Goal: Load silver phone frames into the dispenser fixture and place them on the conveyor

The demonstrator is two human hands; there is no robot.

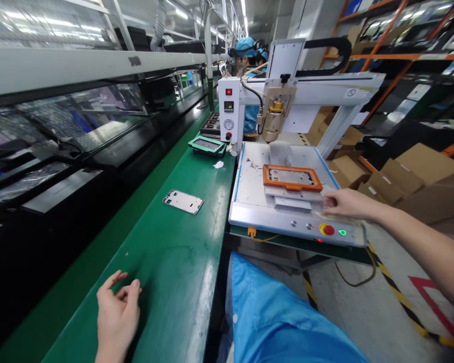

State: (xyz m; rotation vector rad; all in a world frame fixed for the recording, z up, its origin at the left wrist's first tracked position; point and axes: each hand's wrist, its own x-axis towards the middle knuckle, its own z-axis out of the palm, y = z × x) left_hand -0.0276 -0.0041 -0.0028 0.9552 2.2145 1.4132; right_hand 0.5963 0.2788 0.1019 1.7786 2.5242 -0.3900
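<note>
My left hand (118,313) is above the green bench at the lower left, its palm holding nothing and its fingers loosely bent and apart. My right hand (344,204) reaches over the right front of the white dispensing machine's bed (249,194). Its fingers are curled together; what they hold, if anything, cannot be made out. Just left of them, an orange fixture frame (293,187) lies on a raised block with a silver phone frame (291,176) inside it. Another silver phone frame (183,201) lies flat on the green bench, apart from both hands.
The machine's brass-coloured nozzle head (274,118) hangs over the bed. A red emergency button (327,230) sits at its front edge. Green trays (207,145) and a white scrap (218,164) lie farther up the bench. Cardboard boxes (419,176) stand right; a co-worker (245,48) is behind.
</note>
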